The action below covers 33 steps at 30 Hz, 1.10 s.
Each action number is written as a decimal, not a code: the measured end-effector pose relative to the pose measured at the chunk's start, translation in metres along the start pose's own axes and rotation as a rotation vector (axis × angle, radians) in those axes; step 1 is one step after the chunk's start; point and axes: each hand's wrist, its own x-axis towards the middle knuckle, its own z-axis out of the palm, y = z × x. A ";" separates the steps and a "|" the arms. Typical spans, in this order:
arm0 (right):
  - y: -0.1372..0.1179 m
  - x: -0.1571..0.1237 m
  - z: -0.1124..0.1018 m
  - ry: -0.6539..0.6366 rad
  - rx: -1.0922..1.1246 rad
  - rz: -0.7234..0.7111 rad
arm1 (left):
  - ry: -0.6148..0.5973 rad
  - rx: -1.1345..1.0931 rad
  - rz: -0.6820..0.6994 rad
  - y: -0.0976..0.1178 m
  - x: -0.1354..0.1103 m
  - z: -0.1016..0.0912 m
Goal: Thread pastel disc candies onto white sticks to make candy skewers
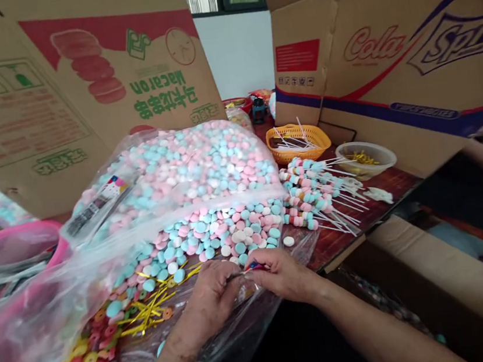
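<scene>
Red-blue piece [255, 266], too small to identify, is sitting pinched between both hands at the front edge of the bench [349, 235], over a plastic bag [62, 297]. Left hand [214, 295] is curling almost closed on it. Right hand [281, 273] is gripping it with its fingertips. Candy discs [212, 231] are lying just beyond, gold twist ties [151, 309] to the left, candy skewers [314, 195] to the right.
</scene>
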 end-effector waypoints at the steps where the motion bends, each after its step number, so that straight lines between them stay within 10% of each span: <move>1: 0.001 -0.001 0.000 0.039 0.008 0.018 | 0.017 0.011 -0.021 0.003 0.000 0.002; 7: 0.017 -0.006 0.008 0.251 -0.002 -0.006 | 0.187 -0.127 -0.314 0.012 -0.002 0.037; 17: 0.017 -0.018 -0.023 0.063 0.148 0.030 | -0.041 -0.211 -0.089 0.011 0.009 0.039; 25: 0.032 -0.014 -0.006 0.407 -0.190 0.034 | 0.034 -0.081 -0.108 0.007 0.001 0.049; 33: 0.059 -0.026 -0.128 0.751 -0.549 0.266 | 0.243 -0.097 -0.122 -0.001 -0.004 0.032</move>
